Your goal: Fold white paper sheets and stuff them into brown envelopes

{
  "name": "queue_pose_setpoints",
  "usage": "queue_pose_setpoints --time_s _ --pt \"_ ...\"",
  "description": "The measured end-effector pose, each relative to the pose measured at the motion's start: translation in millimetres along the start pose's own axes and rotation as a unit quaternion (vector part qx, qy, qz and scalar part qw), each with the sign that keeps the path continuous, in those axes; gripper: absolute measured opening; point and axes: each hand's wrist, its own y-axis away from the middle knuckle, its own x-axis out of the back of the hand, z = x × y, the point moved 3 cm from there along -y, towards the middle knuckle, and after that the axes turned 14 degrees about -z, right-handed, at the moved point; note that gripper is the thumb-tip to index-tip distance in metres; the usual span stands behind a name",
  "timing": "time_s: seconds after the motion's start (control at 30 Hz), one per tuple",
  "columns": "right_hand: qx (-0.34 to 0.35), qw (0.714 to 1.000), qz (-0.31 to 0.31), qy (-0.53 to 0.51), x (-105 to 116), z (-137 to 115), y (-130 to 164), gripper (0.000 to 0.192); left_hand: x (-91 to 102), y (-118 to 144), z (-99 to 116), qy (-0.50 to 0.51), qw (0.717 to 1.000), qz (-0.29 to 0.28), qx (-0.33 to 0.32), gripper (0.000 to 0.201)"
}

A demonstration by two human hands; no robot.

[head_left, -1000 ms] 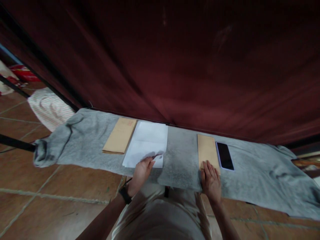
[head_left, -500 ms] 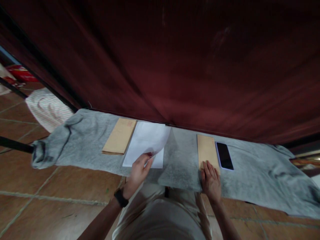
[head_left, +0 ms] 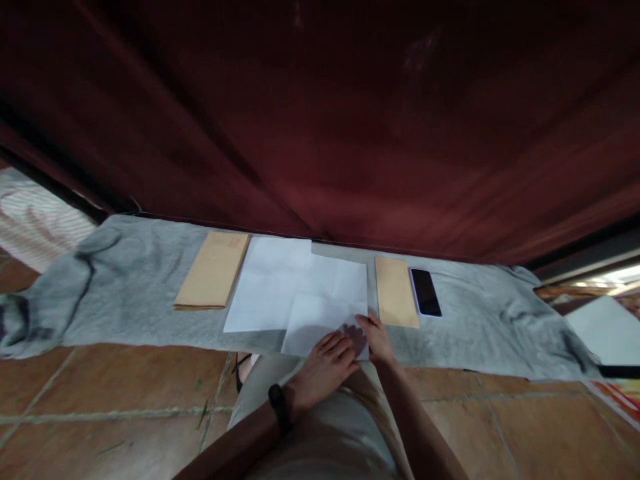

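Observation:
A white sheet of paper [head_left: 330,297] lies on the grey cloth [head_left: 125,293] in front of me, partly over a stack of white paper [head_left: 265,287]. My left hand [head_left: 327,363], with a black band at the wrist, rests flat on the sheet's near edge. My right hand [head_left: 376,337] touches the sheet's near right corner with its fingertips. A brown envelope [head_left: 396,292] lies just right of the sheet, and another brown envelope [head_left: 213,270] lies left of the paper stack.
A black phone [head_left: 425,292] lies beside the right envelope. A dark red curtain [head_left: 320,120] hangs behind the cloth. Brown floor tiles [head_left: 100,407] show below, a striped cloth [head_left: 35,220] at far left, and a white board [head_left: 603,327] at far right.
My left hand lifted one white sheet off the stack and carried it rightward, laying it in front of me. My right hand left the right envelope and came to the sheet's corner.

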Motion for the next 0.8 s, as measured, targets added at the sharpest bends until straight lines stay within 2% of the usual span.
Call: queue_pose_setpoints --time_s 0.1,0.17,0.23,0.3,0.4,0.47,0.53,0.6,0.7,0.8 --pt "0.009 1.000 0.002 -0.004 6.1 -2.9 -0.3 0.039 5.3 6.4 -25.1 0.119 0.989 0.058 0.067 0.030" --pt "0.005 1.000 -0.007 -0.003 12.2 -6.0 2.8 0.035 9.5 11.9 -53.2 0.217 0.956 0.134 0.146 0.030" --pt "-0.004 1.000 -0.017 -0.003 16.7 -10.3 6.2 0.034 10.8 15.7 -82.5 0.307 0.899 0.209 0.232 0.034" --pt "-0.008 1.000 -0.026 -0.007 19.1 -15.2 8.4 0.033 8.6 15.6 -105.4 0.410 0.826 0.243 0.301 0.043" --pt "-0.001 0.999 -0.031 -0.027 20.8 -22.7 10.5 0.035 8.0 10.1 -119.2 0.544 0.732 0.232 0.339 0.051" --pt "0.006 0.999 -0.034 -0.036 21.5 -29.5 13.0 0.037 13.5 6.0 -117.0 0.589 0.701 0.225 0.333 0.052" --pt "0.014 0.998 -0.041 -0.038 21.7 -39.6 16.8 0.039 20.5 2.1 -111.2 0.603 0.691 0.225 0.329 0.052" --pt "0.028 0.998 -0.047 -0.037 21.3 -54.0 21.6 0.041 25.3 -3.1 -105.0 0.598 0.698 0.220 0.328 0.051" --pt "0.055 0.997 -0.044 -0.018 19.2 -82.0 28.9 0.043 26.5 -14.2 -97.0 0.567 0.736 0.196 0.313 0.053" --pt "0.124 0.990 -0.028 0.065 12.8 -114.5 37.3 0.043 27.8 -26.0 -86.2 0.506 0.795 0.182 0.280 0.061"
